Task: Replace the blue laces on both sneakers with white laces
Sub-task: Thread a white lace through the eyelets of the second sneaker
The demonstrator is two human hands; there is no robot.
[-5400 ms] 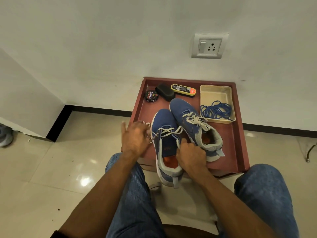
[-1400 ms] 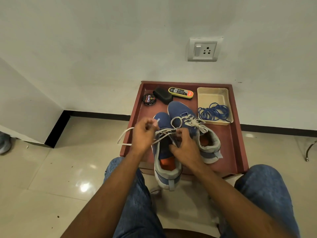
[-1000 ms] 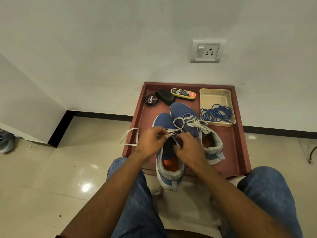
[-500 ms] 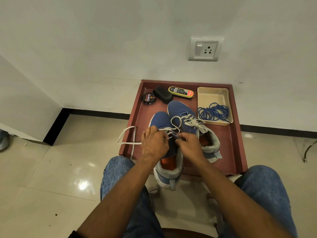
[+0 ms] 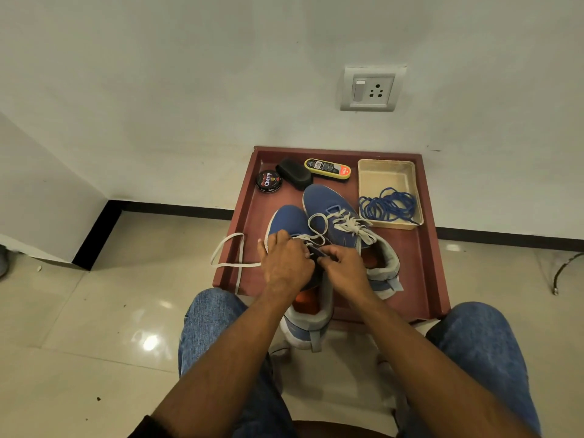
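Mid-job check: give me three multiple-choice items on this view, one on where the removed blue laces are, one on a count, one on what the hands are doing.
1. The coiled blue laces lie:
A in the beige rectangular basket
B on the floor
C inside a sneaker

2. Blue sneakers on the maroon wooden tray:
A one
B two
C three

3. The left hand and right hand are:
A both idle
B both at the near blue sneaker, working its white lace
C lifting the basket

Answers: 1 A, the coil rests in the basket; 2 B, the near one and the far blue sneaker; 3 B, fingers meet over its eyelets.
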